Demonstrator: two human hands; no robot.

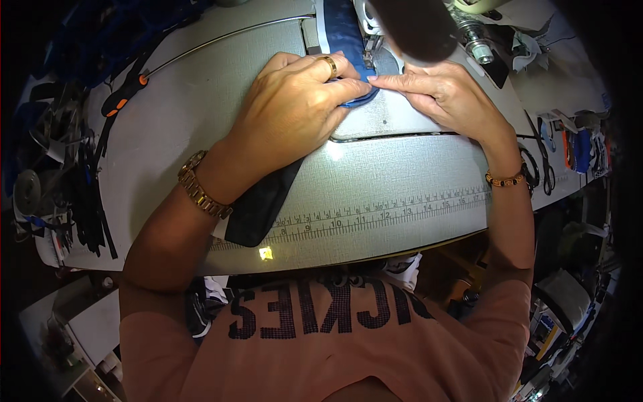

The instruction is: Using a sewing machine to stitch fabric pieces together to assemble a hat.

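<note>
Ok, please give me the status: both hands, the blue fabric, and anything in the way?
Left hand on blue fabric. Right hand at its edge, index finger extended. Presser foot close ahead. Black strip under left wrist.

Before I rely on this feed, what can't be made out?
All in the head view:
Blue fabric: part covered by the left hand, part cut off by the top edge.
Black strip: partly hidden by the left forearm.
Sewing machine: partly blocked by the blurred dark object.
</note>
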